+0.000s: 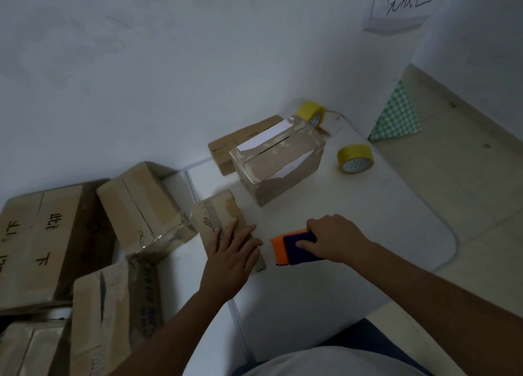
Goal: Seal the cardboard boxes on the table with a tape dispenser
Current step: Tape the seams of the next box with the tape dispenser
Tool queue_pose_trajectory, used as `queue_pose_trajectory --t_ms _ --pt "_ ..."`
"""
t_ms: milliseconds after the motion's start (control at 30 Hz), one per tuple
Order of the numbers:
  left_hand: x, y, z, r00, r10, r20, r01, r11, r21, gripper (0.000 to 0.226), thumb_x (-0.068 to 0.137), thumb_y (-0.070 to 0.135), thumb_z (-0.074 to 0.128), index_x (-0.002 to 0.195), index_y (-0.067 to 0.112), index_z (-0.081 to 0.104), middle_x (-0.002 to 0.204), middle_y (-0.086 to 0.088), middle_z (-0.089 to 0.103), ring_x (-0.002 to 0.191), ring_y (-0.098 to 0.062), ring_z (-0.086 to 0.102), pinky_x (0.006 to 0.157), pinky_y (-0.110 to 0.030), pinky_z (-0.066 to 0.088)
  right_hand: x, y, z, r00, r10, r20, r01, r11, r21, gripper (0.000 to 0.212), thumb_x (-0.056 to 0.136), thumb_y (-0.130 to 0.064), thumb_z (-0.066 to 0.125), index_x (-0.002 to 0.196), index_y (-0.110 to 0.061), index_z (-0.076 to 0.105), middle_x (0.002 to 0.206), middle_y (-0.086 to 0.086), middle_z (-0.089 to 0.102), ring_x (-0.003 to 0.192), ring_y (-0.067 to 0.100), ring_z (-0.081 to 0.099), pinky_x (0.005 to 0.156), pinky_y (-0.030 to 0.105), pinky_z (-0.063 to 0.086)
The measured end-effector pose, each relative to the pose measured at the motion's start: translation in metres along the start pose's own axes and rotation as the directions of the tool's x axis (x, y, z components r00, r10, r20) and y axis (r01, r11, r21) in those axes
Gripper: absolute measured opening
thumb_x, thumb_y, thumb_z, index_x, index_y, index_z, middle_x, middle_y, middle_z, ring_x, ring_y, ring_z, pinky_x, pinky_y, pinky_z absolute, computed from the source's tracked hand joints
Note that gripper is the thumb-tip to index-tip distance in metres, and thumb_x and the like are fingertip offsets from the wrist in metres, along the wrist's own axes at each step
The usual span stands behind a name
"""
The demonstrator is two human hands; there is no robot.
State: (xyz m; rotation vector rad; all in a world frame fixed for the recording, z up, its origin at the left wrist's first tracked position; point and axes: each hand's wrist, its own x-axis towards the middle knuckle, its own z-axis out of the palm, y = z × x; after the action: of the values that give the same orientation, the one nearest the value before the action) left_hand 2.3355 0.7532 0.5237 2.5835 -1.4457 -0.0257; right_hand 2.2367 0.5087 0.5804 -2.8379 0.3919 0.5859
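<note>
A small flat cardboard box (218, 214) lies on the white table (368, 220) near its left edge. My left hand (233, 252) rests flat on the box's near half, fingers straight. Just to the right, my right hand (334, 240) grips an orange and dark blue tape dispenser (294, 247) that sits on the table beside the box, orange end toward it. A larger cardboard box (278, 163) with a white label stands further back, and a long low box (240, 141) lies behind it against the wall.
Two yellow tape rolls sit on the table, one (355, 157) at the right and one (311, 113) at the back by the wall. Several cardboard boxes (141, 206) are piled off the table's left side. A green checked cloth (396, 115) lies past the far right corner.
</note>
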Motion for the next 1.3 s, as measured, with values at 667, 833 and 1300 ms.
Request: queue_pose_trajectory --t_ms 667,833,1300 --pt "-0.001 -0.003 0.002 0.994 -0.051 0.095 0.052 0.999 -0.005 0.049 0.105 0.043 0.021 0.134 0.033 0.058 0.153 0.008 0.04 0.151 -0.028 0.016 0.119 -0.054 0.01 0.026 0.006 0.062 0.952 0.3 0.051 -0.287 0.827 0.483 0.017 0.097 -0.009 0.044 0.112 -0.004 0.05 0.109 0.014 0.058 0.098 0.028 0.057 0.081 0.033 0.045" --pt "0.0 -0.002 0.002 0.992 -0.064 0.105 0.067 0.998 -0.02 0.05 0.104 0.043 0.021 0.138 0.031 0.056 0.155 0.008 0.038 0.151 -0.027 0.014 0.12 -0.053 0.008 0.018 -0.048 0.057 0.945 0.311 0.102 -0.234 0.424 0.875 0.027 0.1 -0.019 0.048 0.122 -0.007 0.057 0.115 0.009 0.063 0.101 0.022 0.06 0.088 0.032 0.046" --pt "-0.006 -0.021 0.003 0.992 -0.01 0.126 0.035 0.979 -0.201 0.061 0.103 0.053 0.023 0.155 0.02 0.021 0.163 0.006 0.012 0.152 -0.008 0.001 0.125 -0.045 0.004 0.006 -0.074 0.075 0.969 0.247 -0.03 -0.02 0.197 0.98 0.015 0.095 -0.015 0.059 0.083 -0.007 0.064 0.069 -0.002 0.06 0.065 0.005 0.055 0.067 0.022 0.046"
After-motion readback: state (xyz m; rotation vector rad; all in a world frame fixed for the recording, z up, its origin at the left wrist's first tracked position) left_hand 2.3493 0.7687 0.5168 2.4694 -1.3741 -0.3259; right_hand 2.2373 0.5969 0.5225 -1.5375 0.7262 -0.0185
